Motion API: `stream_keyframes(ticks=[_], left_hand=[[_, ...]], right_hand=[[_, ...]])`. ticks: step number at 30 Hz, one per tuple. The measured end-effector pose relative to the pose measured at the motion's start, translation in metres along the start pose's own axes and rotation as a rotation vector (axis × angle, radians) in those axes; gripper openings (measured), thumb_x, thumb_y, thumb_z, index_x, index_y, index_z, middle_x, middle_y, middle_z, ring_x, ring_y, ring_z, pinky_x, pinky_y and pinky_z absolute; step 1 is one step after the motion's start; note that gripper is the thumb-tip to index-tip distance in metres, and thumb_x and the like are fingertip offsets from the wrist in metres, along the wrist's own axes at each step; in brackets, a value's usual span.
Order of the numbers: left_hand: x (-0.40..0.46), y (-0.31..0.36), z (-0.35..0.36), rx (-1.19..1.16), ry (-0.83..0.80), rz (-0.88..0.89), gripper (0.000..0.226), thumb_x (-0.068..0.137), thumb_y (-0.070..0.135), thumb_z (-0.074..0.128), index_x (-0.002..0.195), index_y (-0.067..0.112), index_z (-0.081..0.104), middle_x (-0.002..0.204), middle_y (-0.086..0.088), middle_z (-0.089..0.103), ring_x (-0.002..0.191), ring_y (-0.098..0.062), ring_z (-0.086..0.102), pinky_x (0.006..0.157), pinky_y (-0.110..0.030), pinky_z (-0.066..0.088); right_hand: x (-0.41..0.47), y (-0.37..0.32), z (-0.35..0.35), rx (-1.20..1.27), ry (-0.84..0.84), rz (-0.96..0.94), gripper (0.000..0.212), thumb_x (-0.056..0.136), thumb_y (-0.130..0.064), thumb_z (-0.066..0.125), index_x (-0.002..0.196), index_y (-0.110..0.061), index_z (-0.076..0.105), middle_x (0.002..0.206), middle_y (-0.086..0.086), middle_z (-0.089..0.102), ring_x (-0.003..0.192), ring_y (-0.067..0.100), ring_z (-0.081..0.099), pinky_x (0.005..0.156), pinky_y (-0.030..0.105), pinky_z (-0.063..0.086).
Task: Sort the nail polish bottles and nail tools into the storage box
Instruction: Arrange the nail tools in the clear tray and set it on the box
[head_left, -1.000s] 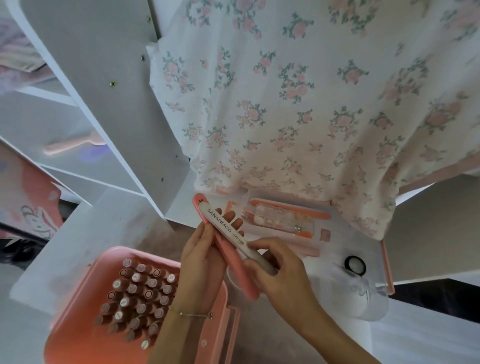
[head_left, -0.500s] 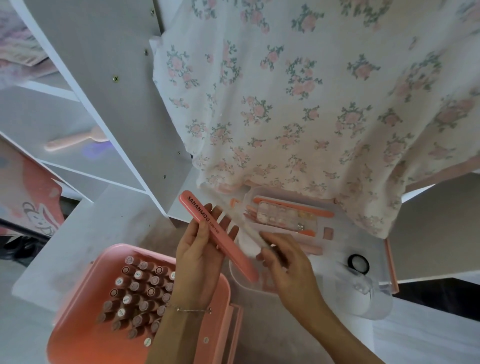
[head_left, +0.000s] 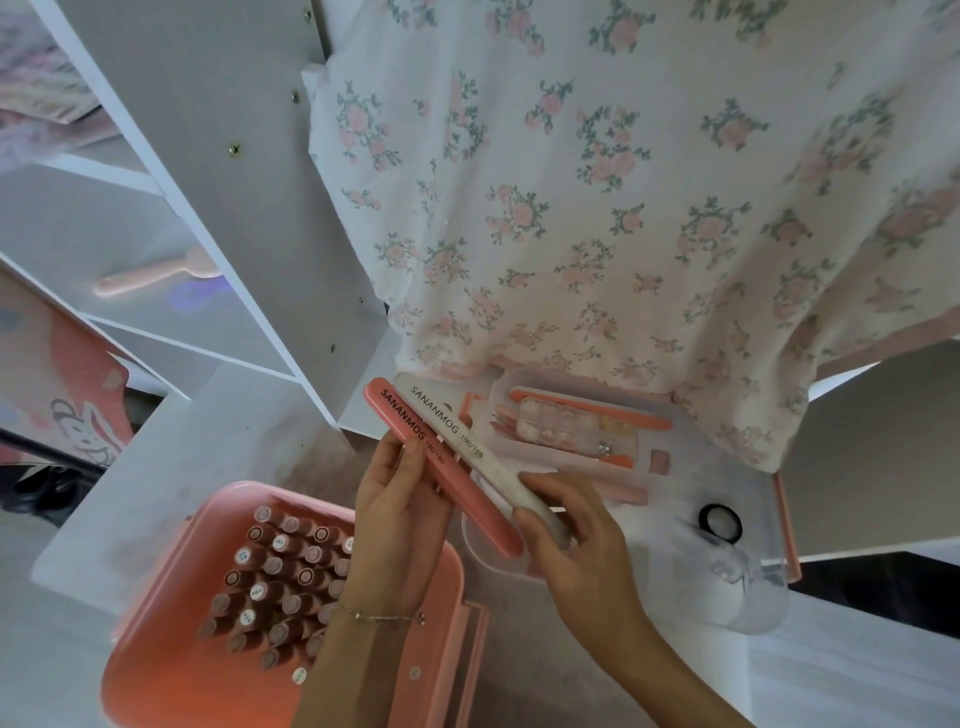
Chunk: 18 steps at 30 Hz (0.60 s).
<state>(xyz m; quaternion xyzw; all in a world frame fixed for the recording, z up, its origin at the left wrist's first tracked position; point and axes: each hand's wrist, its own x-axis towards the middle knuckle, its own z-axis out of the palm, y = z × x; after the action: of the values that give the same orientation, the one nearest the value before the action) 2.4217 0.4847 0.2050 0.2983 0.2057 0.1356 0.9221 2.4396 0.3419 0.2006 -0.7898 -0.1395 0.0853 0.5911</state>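
Observation:
My left hand holds a long pink nail file marked SANANMOG, its fingers behind it and the thumb across its face. My right hand pinches the lower end of a white nail file, which lies alongside the pink one. Both files hang above the clear tool tray. The tray holds a small case of nail tips, orange sticks and a black ring. The pink storage box at lower left holds several rows of nail polish bottles.
A flowered cloth hangs over the tray's far side. White shelves stand at the left, with a pink brush on one. A clear lid or cup sits at the tray's right corner.
My right hand has lifted the white file back out of the tray and laid it beside the pink file in my left hand.

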Motion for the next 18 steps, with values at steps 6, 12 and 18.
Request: stream_keyframes(ticks=[6, 12, 18], left_hand=[[-0.0006, -0.0022, 0.0015, -0.051, 0.012, 0.005, 0.036, 0.083, 0.016, 0.045, 0.118, 0.012, 0.053, 0.114, -0.009, 0.066, 0.11, -0.025, 0.061, 0.092, -0.044, 0.048], [-0.0002, -0.0034, 0.0017, -0.014, 0.026, 0.006, 0.034, 0.081, 0.014, 0.048, 0.113, 0.012, 0.056, 0.104, -0.003, 0.07, 0.1, -0.02, 0.066, 0.091, -0.043, 0.049], [-0.0006, -0.0018, 0.0039, 0.06, 0.045, 0.001, 0.037, 0.077, 0.013, 0.051, 0.114, 0.011, 0.056, 0.099, 0.001, 0.071, 0.095, -0.016, 0.067, 0.085, -0.04, 0.053]], right_hand=[[-0.0035, 0.0034, 0.0065, 0.009, -0.066, 0.042, 0.026, 0.081, -0.02, 0.063, 0.1, -0.038, 0.059, 0.099, -0.013, 0.059, 0.097, 0.001, 0.055, 0.077, 0.012, 0.045], [-0.0003, 0.0049, 0.0039, 0.0, -0.102, 0.052, 0.029, 0.083, -0.017, 0.064, 0.102, -0.037, 0.058, 0.1, -0.009, 0.059, 0.096, -0.001, 0.054, 0.075, 0.007, 0.043], [-0.0008, 0.0055, 0.0035, -0.013, -0.132, 0.055, 0.023, 0.081, -0.026, 0.06, 0.103, -0.034, 0.059, 0.1, -0.011, 0.058, 0.097, -0.004, 0.053, 0.074, 0.005, 0.043]])
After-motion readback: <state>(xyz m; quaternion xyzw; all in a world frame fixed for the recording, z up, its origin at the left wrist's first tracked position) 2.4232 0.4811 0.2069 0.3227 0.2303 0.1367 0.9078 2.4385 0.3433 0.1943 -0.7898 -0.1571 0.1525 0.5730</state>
